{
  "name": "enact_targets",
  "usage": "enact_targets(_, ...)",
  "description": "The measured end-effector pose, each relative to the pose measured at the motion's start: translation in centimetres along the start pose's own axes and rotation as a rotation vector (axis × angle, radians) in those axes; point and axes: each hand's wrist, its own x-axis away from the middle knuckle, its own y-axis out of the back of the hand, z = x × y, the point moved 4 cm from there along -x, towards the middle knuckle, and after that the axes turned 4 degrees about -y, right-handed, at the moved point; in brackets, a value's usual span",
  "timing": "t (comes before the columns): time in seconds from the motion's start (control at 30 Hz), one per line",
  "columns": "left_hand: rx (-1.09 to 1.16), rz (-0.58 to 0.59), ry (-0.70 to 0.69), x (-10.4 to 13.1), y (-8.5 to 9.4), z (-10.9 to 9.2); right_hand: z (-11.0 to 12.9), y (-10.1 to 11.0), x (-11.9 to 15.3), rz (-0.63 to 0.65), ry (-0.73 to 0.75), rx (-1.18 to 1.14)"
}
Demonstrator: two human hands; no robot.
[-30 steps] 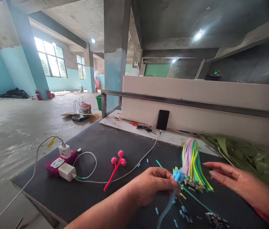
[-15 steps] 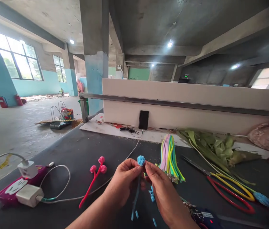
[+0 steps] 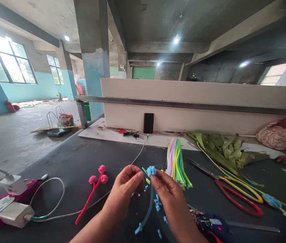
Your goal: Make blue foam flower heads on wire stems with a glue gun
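My right hand (image 3: 167, 184) pinches a fuzzy light-blue ball (image 3: 151, 170) between thumb and forefinger. From the ball a blue pipe-cleaner stem (image 3: 149, 209) curves down towards me, with blue fluff at its lower end. Just left of the ball, slightly apart from it, is my left hand (image 3: 127, 184), its thumb and forefinger pressed together; what they pinch, if anything, is hidden. Loose blue bits (image 3: 157, 202) lie on the dark table below. On the left rests a red pipe-cleaner sprig (image 3: 89, 202) with pink balls.
A bundle of coloured pipe cleaners (image 3: 175, 158) lies beyond my right hand. Large scissors (image 3: 234, 192), green leaves (image 3: 224, 148) and a dark-blue device (image 3: 211, 222) are on the right. A phone (image 3: 148, 123) leans on the white board. Chargers sit in a power strip (image 3: 28, 189) at left.
My left fingers have come away from the blue ball, to its left, while the right hand keeps hold. The stem now bends more. The view has shifted slightly right.
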Motion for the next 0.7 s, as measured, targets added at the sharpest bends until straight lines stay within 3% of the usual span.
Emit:
enact_targets(0.13, -0.015, -0.004, -0.081, -0.05, -0.08, -0.48, 0.19, -0.13, 0.42, 0.047, 0.094, 0.039)
enact_targets(0.37, -0.019, 0.022, -0.068, 0.08, -0.28, -0.61, 0.68, -0.73, 0.90, 0.137, 0.219, 0.035)
enact_targets(0.7, -0.091, 0.039, -0.072, 0.05, -0.51, -0.48, 0.23, -0.58, 0.88, 0.123, 0.140, -0.025)
